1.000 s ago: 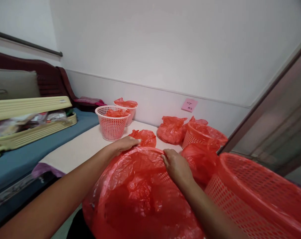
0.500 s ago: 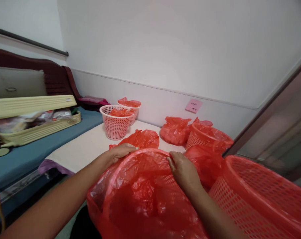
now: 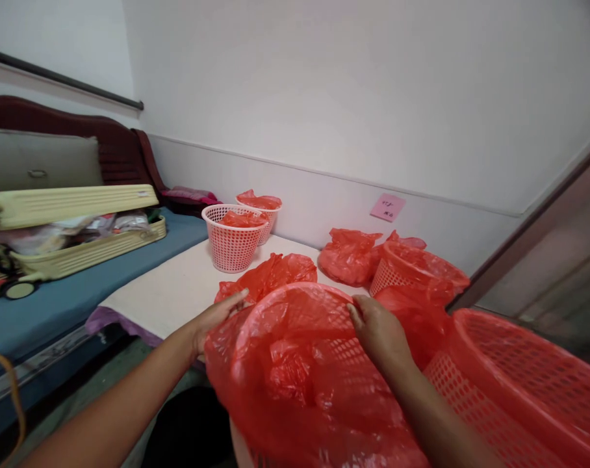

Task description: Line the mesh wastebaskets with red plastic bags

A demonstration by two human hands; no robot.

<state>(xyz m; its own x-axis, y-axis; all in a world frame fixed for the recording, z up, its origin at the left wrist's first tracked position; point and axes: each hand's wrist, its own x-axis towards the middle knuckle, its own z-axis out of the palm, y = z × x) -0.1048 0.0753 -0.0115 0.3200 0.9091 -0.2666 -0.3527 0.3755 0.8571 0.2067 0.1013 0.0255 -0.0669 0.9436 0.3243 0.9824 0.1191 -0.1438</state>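
Note:
A red plastic bag (image 3: 295,429) lines a pink mesh basket (image 3: 341,291) in front of me, its loose edge folded over the rim. My right hand (image 3: 380,328) is closed on the far right part of the rim, pinching the bag against it. Along the basket's left side, my left hand (image 3: 219,320) is spread with fingers stretched out, touching the outside of the bag; part of it is hidden behind the plastic. Just beyond the rim lies a crumpled red bag (image 3: 288,270).
Two white baskets (image 3: 232,244) with red bags inside stand on the white-topped table (image 3: 178,292). To the right are a knotted red bag (image 3: 346,260), a lined red basket (image 3: 422,263) and a large red basket (image 3: 509,370). An open yellow suitcase (image 3: 95,244) lies on the bed (image 3: 56,312).
My left hand has come off the rim and moved down and left to the bag's outer side. The bag's left edge has drawn in toward the basket. My right hand keeps its hold.

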